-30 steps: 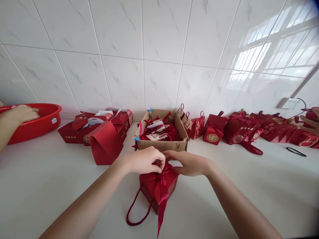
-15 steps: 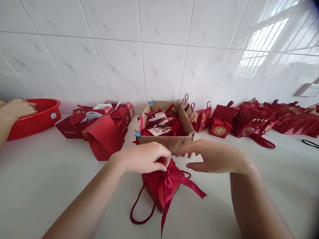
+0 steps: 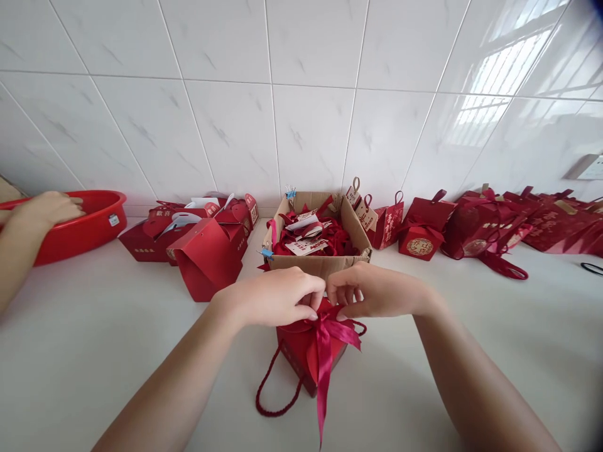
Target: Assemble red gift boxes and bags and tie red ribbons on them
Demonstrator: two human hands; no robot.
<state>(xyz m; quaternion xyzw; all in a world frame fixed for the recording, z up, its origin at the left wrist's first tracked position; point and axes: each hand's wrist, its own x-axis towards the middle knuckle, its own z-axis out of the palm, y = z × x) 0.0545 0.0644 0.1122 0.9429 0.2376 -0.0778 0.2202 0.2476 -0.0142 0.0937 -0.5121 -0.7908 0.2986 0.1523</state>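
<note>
A small red gift box point(image 3: 301, 355) stands on the white table in front of me, with a dark red cord handle point(image 3: 277, 414) looped out at its left. Shiny magenta ribbon point(image 3: 324, 370) is tied in a bow on its top, tails hanging to the front and right. My left hand point(image 3: 277, 298) pinches the bow's left side between thumb and fingers. On the right side of the knot, my right hand point(image 3: 377, 292) has thumb and fingers closed on the ribbon. The fingers partly cover the loops.
Behind the gift box is a cardboard box point(image 3: 325, 269) of red ribbons and tags. Red gift boxes point(image 3: 205, 257) stand left, with more boxes point(image 3: 421, 229) and bags point(image 3: 558, 226) right. At far left, another person's hand point(image 3: 51, 210) reaches into a red basin point(image 3: 89, 229).
My right hand has moved left and down from above the table and closed on the ribbon. The right ribbon tail now hangs shorter and bent. My left hand keeps its pinch.
</note>
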